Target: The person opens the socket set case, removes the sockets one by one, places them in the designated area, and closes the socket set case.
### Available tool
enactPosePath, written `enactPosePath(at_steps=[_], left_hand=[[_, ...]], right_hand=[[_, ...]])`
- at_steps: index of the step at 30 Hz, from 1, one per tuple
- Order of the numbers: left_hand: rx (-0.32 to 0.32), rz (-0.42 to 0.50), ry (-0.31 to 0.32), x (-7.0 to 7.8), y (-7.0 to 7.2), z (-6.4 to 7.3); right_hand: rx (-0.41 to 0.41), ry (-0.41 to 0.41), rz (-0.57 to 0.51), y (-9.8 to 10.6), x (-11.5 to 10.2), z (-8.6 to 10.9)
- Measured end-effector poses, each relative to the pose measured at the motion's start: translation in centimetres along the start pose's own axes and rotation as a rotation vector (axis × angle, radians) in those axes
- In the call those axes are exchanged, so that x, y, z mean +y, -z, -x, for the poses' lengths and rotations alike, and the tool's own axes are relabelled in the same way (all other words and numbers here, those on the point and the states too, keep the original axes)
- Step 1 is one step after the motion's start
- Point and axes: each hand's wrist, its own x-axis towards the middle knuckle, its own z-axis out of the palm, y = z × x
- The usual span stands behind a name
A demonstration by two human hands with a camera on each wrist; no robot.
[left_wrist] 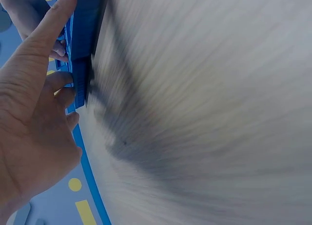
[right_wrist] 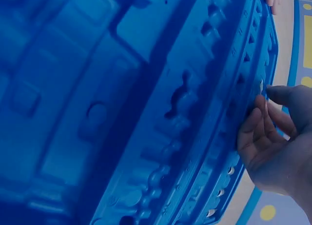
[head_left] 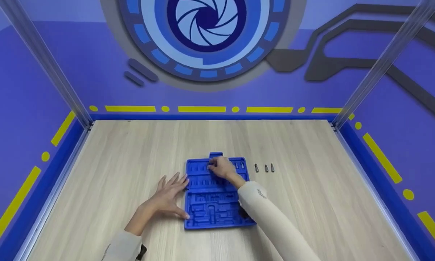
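Observation:
A blue plastic tool case [head_left: 213, 226] lies unfolded on the table, its moulded slots facing up. My right hand [head_left: 222, 167] is over the far half of the case. In the right wrist view, the thumb and forefinger of that hand [right_wrist: 278, 137] pinch a small screwdriver bit [right_wrist: 262, 87] at the outer row of slots; most of the bit is hidden. Several bits [head_left: 242, 165] sit in the same row to the right. My left hand [head_left: 168, 195], fingers spread, touches the left side of the case with thumb and fingertips.
Three loose screwdriver bits [head_left: 266, 168] lie on the wooden table [head_left: 130, 156] to the right of the case. A latch tab [head_left: 216, 154] sticks out from the case's far edge. Blue-purple panels [head_left: 79, 65] and metal posts [head_left: 45, 59] enclose the table.

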Motion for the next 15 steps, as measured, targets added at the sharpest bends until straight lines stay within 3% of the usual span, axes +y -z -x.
enactPosePath(at_steps=[6, 15], left_hand=[[-0.003, 0.021, 0.004, 0.1, -0.09, 0.23], [0.003, 0.014, 0.004, -0.09, -0.12, 0.09]], right_hand=[[0.014, -0.069, 0.066, -0.37, -0.3, -0.03], [0.001, -0.046, 0.08, -0.44, 0.1, -0.4]])
